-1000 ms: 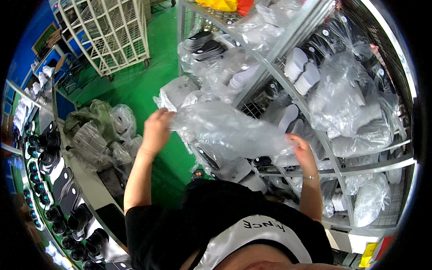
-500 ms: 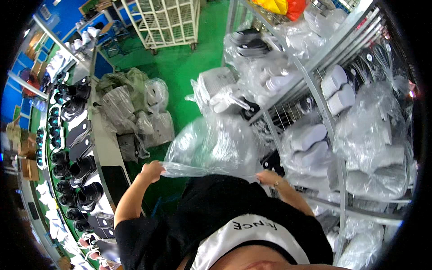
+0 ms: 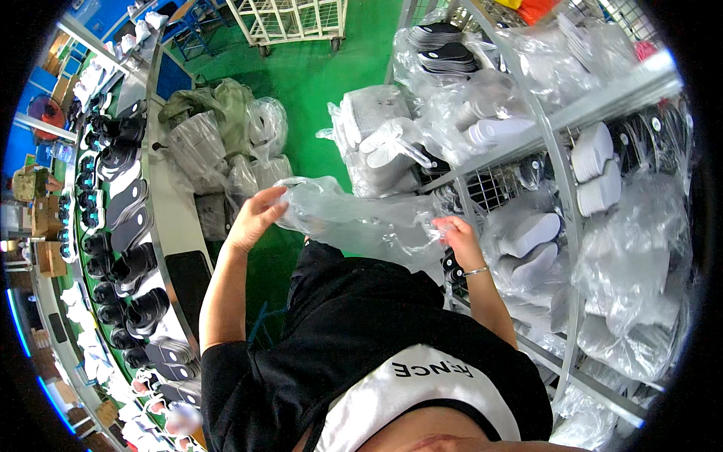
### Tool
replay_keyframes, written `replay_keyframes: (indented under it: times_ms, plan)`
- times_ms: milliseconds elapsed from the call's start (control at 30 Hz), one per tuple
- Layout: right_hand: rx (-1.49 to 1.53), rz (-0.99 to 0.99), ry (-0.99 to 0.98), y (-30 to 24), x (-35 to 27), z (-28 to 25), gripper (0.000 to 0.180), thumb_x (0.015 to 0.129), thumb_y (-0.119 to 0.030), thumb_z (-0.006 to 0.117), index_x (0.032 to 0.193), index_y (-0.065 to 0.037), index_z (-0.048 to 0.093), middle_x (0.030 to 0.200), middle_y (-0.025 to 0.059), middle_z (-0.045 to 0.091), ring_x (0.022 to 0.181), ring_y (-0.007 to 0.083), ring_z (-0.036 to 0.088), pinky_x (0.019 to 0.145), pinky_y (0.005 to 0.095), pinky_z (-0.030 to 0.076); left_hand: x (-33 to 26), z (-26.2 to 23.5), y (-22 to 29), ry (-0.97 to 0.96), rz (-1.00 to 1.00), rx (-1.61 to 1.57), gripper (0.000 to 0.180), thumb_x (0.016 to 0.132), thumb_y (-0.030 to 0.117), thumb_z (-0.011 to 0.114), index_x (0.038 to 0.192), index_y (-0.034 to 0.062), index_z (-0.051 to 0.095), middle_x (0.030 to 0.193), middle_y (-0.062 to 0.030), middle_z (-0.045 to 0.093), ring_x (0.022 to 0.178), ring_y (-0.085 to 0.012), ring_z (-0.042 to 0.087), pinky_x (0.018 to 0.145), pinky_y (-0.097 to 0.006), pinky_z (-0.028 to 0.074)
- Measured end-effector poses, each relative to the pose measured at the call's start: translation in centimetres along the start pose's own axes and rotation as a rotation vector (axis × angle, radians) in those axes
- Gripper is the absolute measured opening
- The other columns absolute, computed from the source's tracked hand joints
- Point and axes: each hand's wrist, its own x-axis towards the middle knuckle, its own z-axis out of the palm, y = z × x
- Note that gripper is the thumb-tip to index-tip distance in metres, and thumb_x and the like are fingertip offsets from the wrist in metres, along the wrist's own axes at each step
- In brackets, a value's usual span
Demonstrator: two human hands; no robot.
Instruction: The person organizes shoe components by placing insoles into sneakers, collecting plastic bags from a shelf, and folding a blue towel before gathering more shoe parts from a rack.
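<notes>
A large clear plastic bag (image 3: pixel 354 218) stretches between my two hands in front of my lap. My left hand (image 3: pixel 256 216) pinches its left edge, and my right hand (image 3: pixel 456 235), with a bracelet on the wrist, grips the right edge. The plastic hangs crumpled and looks to have little or nothing inside. Just beyond it, bagged stacks of pale insoles (image 3: pixel 376 124) lean against the rack. Closest to my right hand are the rack's wire mesh and bagged insoles (image 3: pixel 531 233).
At left runs a bench (image 3: pixel 177 233) beside rows of black shoes (image 3: pixel 135 267) and dark insole stacks. Filled bags (image 3: pixel 199 147) lie on the green floor beside it. A metal rack (image 3: pixel 561 181) full of bagged insoles stands at right. A white wheeled cage (image 3: pixel 294 30) is at the back.
Both hands have risen and moved farther from my body with the bag. The bag, puffed out before, is now flatter and gathered between them.
</notes>
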Motion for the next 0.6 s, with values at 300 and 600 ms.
replay_keyframes:
  times_ms: [300,600]
  plan:
    - [0.821,-0.265,0.084,-3.7,13.5,8.5,0.015,0.078,-0.012,0.041,0.088,-0.003,0.049,0.103,0.0147,0.049,0.096,0.0285,0.047,0.088,0.0426,0.033,14.1,-11.8,-5.4,0.661,0.356,0.731,0.044,0.061,-0.006,0.046,0.104,0.0055,0.047,0.103,-0.0178,0.041,0.091,-0.0330,0.045,0.076,-0.037,0.039]
    - [0.170,-0.170,0.001,-12.6,26.7,19.1,0.023,0.073,-0.008,0.041,0.095,-0.004,0.046,0.083,0.0020,0.047,0.072,0.0088,0.043,0.072,0.0240,0.037,22.9,-24.3,-6.5,0.594,-0.313,0.133,0.016,0.072,0.010,0.043,0.084,0.0011,0.049,0.065,-0.0091,0.051,0.059,-0.0205,0.050,0.052,-0.029,0.040]
